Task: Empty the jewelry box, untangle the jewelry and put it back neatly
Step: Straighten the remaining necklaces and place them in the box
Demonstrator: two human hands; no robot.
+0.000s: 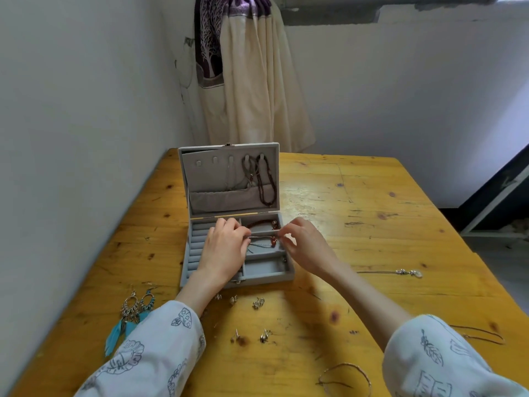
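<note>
A grey jewelry box (200,255) was observed open on a yellow wooden table (357,213), its lid (229,179) standing upright at the far side. Both hands were positioned over the box's right-hand compartments. A thin silver chain (262,238) with a small reddish bead was held stretched between them above the middle compartment: the left hand (226,245) was pinching one end with curled fingers, and the right hand (307,247) was pinching the other end between thumb and forefinger. A dark red bracelet (259,224) was noted in the far right compartment. The near right compartment appeared mostly bare; a small item at its right edge could not be identified. The ring rolls on the left side of the box were partly hidden by the left hand.

Two dark necklaces (264,181) were seen hanging from hooks inside the lid.

On the table, near the box's front edge, several small stud earrings (257,303) were recorded, with more (264,336) nearer the person. A pair of turquoise feather earrings (134,313) lay at the left. A silver chain with clasp (400,272) lay to the right of the box, a thin bangle (346,376) near the right sleeve, and a fine cord (481,333) at the far right.
</note>
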